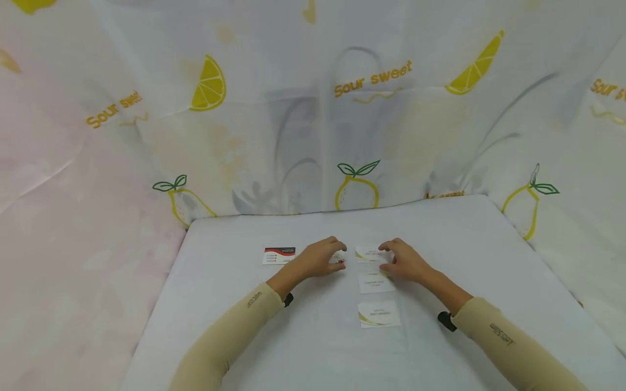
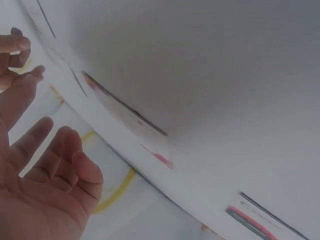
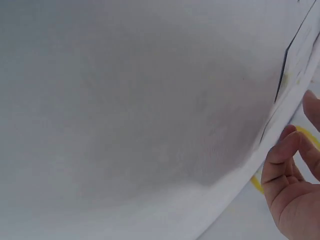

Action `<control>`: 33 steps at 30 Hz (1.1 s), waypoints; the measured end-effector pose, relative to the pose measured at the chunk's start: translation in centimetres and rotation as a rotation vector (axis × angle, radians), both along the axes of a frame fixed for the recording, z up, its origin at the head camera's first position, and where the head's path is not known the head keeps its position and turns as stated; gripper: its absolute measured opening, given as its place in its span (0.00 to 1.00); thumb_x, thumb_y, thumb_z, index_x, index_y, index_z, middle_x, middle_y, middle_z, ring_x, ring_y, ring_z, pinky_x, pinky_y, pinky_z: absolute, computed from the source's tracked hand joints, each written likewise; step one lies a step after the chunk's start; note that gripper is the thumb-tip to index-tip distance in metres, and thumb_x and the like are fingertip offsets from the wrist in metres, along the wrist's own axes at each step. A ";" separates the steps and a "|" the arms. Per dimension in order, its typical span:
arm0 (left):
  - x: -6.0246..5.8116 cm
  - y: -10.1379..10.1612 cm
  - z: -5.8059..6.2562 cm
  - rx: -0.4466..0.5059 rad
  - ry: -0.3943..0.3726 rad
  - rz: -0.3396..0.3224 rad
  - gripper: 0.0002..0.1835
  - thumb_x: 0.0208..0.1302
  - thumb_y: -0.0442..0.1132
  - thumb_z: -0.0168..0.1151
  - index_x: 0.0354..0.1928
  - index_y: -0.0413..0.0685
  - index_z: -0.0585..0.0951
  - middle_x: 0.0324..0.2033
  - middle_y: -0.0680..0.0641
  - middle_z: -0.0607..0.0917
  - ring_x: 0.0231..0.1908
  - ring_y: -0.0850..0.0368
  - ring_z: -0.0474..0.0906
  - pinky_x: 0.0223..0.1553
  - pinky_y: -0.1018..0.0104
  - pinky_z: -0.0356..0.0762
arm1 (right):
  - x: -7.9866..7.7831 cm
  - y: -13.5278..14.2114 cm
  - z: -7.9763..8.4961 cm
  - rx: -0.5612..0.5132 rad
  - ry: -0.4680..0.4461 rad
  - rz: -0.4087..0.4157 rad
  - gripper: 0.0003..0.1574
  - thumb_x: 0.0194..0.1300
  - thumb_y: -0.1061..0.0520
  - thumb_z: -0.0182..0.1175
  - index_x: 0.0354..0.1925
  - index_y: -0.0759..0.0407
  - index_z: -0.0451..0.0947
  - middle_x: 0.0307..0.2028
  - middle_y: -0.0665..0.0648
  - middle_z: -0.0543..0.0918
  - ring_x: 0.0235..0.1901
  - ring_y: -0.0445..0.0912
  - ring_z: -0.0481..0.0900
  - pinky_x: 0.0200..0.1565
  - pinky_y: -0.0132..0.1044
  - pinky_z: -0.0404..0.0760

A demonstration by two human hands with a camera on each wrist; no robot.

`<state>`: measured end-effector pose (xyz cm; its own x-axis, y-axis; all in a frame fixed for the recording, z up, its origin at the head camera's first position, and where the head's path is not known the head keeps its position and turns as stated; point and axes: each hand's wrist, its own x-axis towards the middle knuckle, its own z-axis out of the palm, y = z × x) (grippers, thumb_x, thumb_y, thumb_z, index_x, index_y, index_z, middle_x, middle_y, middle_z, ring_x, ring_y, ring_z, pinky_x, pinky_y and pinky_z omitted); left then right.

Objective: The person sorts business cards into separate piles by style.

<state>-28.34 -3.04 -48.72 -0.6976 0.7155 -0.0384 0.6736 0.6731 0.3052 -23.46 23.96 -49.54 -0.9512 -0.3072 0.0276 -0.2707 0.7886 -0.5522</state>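
My left hand (image 1: 319, 258) hovers at the middle of the white table, thumb and fingers loosely bent with a gap between them. Partly hidden behind it is a white business card (image 1: 338, 256) with a small red mark. Across from it, my right hand (image 1: 407, 263) has its thumb and fingertips apart, overlapping the right end of a white and gold business card (image 1: 367, 253). Nothing shows between the fingers of either hand. In the left wrist view, the left palm (image 2: 45, 200) faces up beside the cards. The right wrist view has the right hand (image 3: 295, 195) at its edge.
Two more white and gold cards, a middle one (image 1: 374, 283) and a near one (image 1: 379, 315), lie in a column toward me. Left of my left hand is a red, black and white card (image 1: 279, 256). A lemon-print cloth (image 1: 303, 136) hangs behind the table (image 1: 235, 347).
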 end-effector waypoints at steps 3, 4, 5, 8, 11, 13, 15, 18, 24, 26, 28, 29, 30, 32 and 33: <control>-0.6 1.5 0.2 -0.034 -0.006 0.007 0.23 0.65 0.50 0.66 0.58 0.49 0.79 0.54 0.50 0.80 0.53 0.58 0.78 0.55 0.63 0.76 | -0.9 -0.3 -0.1 0.023 -0.029 -0.015 0.30 0.58 0.59 0.71 0.56 0.68 0.75 0.50 0.69 0.77 0.35 0.48 0.78 0.41 0.43 0.79; -0.8 2.2 0.2 -0.038 -0.007 0.005 0.23 0.64 0.49 0.67 0.58 0.49 0.79 0.53 0.50 0.80 0.52 0.59 0.78 0.54 0.64 0.76 | -1.2 -0.3 -0.1 0.033 -0.034 -0.024 0.31 0.57 0.59 0.71 0.56 0.68 0.75 0.50 0.69 0.77 0.37 0.50 0.79 0.43 0.45 0.79; -1.0 2.8 0.2 -0.043 -0.004 0.003 0.23 0.64 0.50 0.67 0.58 0.49 0.79 0.53 0.51 0.80 0.51 0.59 0.78 0.53 0.65 0.76 | -1.4 -0.2 -0.2 0.043 -0.038 -0.030 0.31 0.57 0.59 0.71 0.56 0.68 0.75 0.51 0.69 0.77 0.39 0.52 0.79 0.46 0.48 0.79; -1.4 4.1 0.1 -0.062 -0.002 0.008 0.23 0.63 0.49 0.68 0.58 0.51 0.79 0.51 0.51 0.81 0.48 0.59 0.78 0.51 0.66 0.76 | -2.0 -0.3 -0.4 0.066 -0.042 -0.022 0.32 0.55 0.59 0.72 0.56 0.69 0.75 0.52 0.70 0.76 0.48 0.60 0.78 0.53 0.54 0.76; -1.8 5.0 -0.3 -0.102 -0.011 0.038 0.24 0.61 0.48 0.70 0.59 0.52 0.80 0.51 0.52 0.80 0.48 0.58 0.78 0.50 0.65 0.77 | -2.3 -0.7 -0.6 0.075 -0.045 -0.015 0.32 0.55 0.59 0.73 0.55 0.69 0.75 0.53 0.70 0.76 0.54 0.62 0.76 0.58 0.56 0.73; -2.0 5.6 -0.6 -0.139 -0.013 0.061 0.25 0.60 0.48 0.71 0.59 0.52 0.79 0.52 0.51 0.80 0.49 0.57 0.78 0.50 0.63 0.77 | -2.4 -0.9 -0.6 0.070 -0.042 -0.015 0.31 0.54 0.60 0.73 0.54 0.70 0.76 0.52 0.69 0.77 0.54 0.62 0.76 0.58 0.56 0.73; -2.3 6.0 -0.9 -0.170 -0.015 0.079 0.27 0.59 0.49 0.72 0.59 0.52 0.79 0.52 0.51 0.80 0.50 0.56 0.78 0.50 0.61 0.77 | -2.4 -1.0 -0.6 0.067 -0.035 -0.018 0.30 0.54 0.60 0.73 0.53 0.70 0.76 0.51 0.69 0.77 0.53 0.62 0.77 0.57 0.55 0.74; -2.4 6.6 -1.0 -0.204 -0.019 0.082 0.27 0.58 0.50 0.72 0.59 0.51 0.80 0.51 0.51 0.80 0.48 0.56 0.78 0.49 0.61 0.77 | -2.5 -1.0 -0.6 0.073 -0.024 -0.017 0.30 0.53 0.60 0.73 0.53 0.70 0.77 0.50 0.68 0.77 0.51 0.61 0.77 0.56 0.55 0.74; -2.6 7.1 -0.8 -0.231 -0.036 0.074 0.25 0.59 0.49 0.72 0.57 0.49 0.81 0.47 0.52 0.80 0.43 0.60 0.74 0.50 0.64 0.75 | -2.7 -0.6 -0.7 0.079 -0.030 -0.017 0.30 0.54 0.59 0.72 0.53 0.71 0.77 0.52 0.69 0.77 0.54 0.63 0.76 0.59 0.56 0.72; -2.6 7.1 -0.8 -0.232 -0.054 0.077 0.25 0.60 0.48 0.72 0.58 0.48 0.81 0.46 0.52 0.79 0.42 0.60 0.74 0.50 0.64 0.75 | -2.8 -0.5 -0.8 0.076 -0.041 -0.021 0.29 0.55 0.59 0.72 0.53 0.70 0.77 0.52 0.68 0.77 0.54 0.63 0.76 0.59 0.56 0.72; -2.7 7.1 -0.8 -0.231 -0.067 0.078 0.25 0.60 0.47 0.71 0.58 0.48 0.80 0.46 0.52 0.79 0.42 0.60 0.73 0.50 0.65 0.75 | -2.8 -0.5 -0.9 0.073 -0.049 -0.028 0.28 0.55 0.59 0.73 0.52 0.69 0.77 0.52 0.68 0.76 0.55 0.62 0.76 0.59 0.56 0.72; -2.7 7.1 -0.8 -0.230 -0.071 0.078 0.25 0.60 0.47 0.72 0.58 0.48 0.80 0.46 0.52 0.79 0.41 0.60 0.73 0.50 0.65 0.75 | -2.8 -0.6 -0.9 0.071 -0.052 -0.028 0.27 0.55 0.59 0.73 0.51 0.69 0.78 0.52 0.68 0.76 0.54 0.63 0.76 0.59 0.56 0.72; -2.7 7.1 -0.9 -0.229 -0.072 0.077 0.25 0.60 0.47 0.72 0.58 0.48 0.80 0.46 0.52 0.79 0.41 0.60 0.73 0.50 0.65 0.75 | -2.8 -0.6 -0.9 0.072 -0.053 -0.031 0.27 0.55 0.59 0.73 0.51 0.69 0.78 0.51 0.67 0.77 0.54 0.62 0.76 0.59 0.56 0.72; -2.7 7.1 -0.9 -0.229 -0.071 0.073 0.25 0.60 0.47 0.71 0.58 0.48 0.81 0.46 0.51 0.79 0.41 0.60 0.73 0.50 0.64 0.75 | -2.8 -0.6 -1.0 0.073 -0.053 -0.035 0.26 0.55 0.59 0.73 0.50 0.69 0.78 0.51 0.67 0.77 0.54 0.62 0.76 0.59 0.56 0.72; -2.7 7.2 -0.9 -0.229 -0.068 0.071 0.25 0.60 0.47 0.71 0.57 0.48 0.81 0.46 0.51 0.79 0.41 0.60 0.74 0.50 0.64 0.75 | -2.7 -0.7 -1.0 0.073 -0.054 -0.037 0.26 0.55 0.59 0.73 0.50 0.69 0.78 0.51 0.67 0.77 0.54 0.62 0.76 0.59 0.56 0.72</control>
